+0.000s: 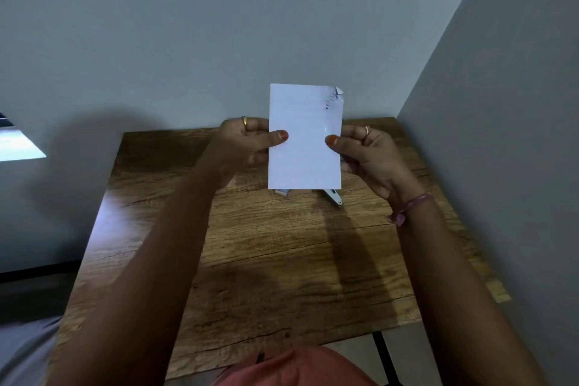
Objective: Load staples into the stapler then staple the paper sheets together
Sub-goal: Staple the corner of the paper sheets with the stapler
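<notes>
Both hands, left hand (247, 141) at 9 o'clock and right hand (360, 147) at 3, pinch the upright paper sheets (305, 141); the stapler (333, 197) lies on the wooden table (282, 260) at 5 o'clock, nearer the right hand.

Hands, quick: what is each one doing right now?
Left hand: closed on the left edge of the paper sheets.
Right hand: closed on their right edge, thumb in front.

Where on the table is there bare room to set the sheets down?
The wooden table is bare from the near edge up to the stapler and small white box; also left of the left hand. Crowded only under the held paper sheets.
</notes>
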